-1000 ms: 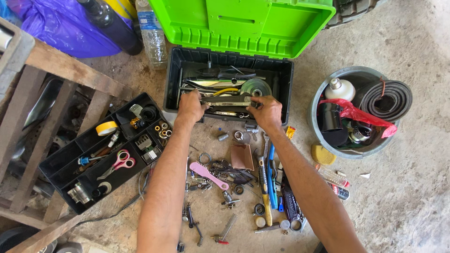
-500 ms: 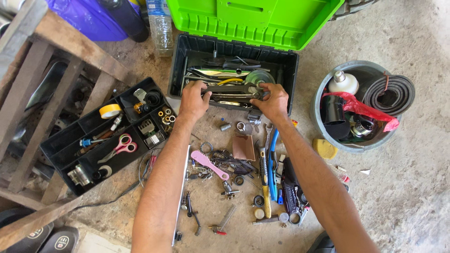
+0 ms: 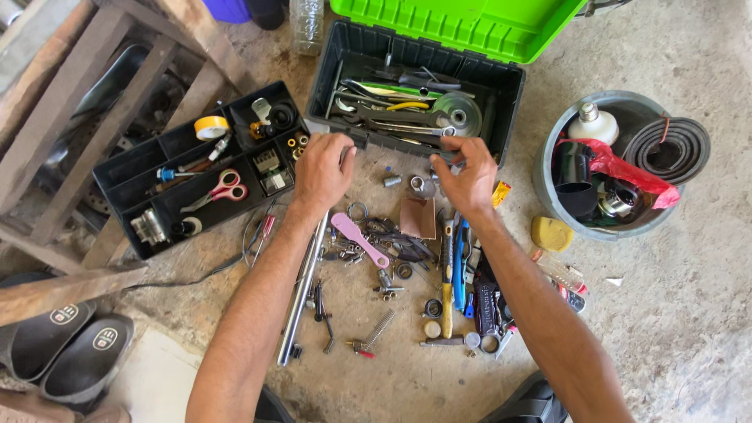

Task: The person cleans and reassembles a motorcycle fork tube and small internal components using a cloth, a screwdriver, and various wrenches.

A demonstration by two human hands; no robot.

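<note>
Head view, only one going. Black toolbox point(image 3: 345, 59) with the lime-green lid up, upper middle of frame, already partly loaded: wrenches, a yellow-handled tool, a grey grinding disc point(image 3: 457, 114) at its right end. Left hand point(image 3: 321, 168) curled at the box's front edge, looks closed on something small, can't tell what. Right hand point(image 3: 468, 178) just below the front right corner, fingers pinched around a small metal bit, hard to make out. Plenty still loose on the rough concrete: pink plastic handle point(image 3: 359, 239), long steel rod point(image 3: 301, 290), coil spring point(image 3: 379, 329), blue-handled tool point(image 3: 460, 254), nuts, washers. Black organiser tray point(image 3: 125, 176) at left with red-handled scissors point(image 3: 218, 190) and yellow tape roll point(image 3: 211, 127). Grey bucket point(image 3: 548, 196) at right, yellow sponge point(image 3: 551, 233) beside it.
</note>
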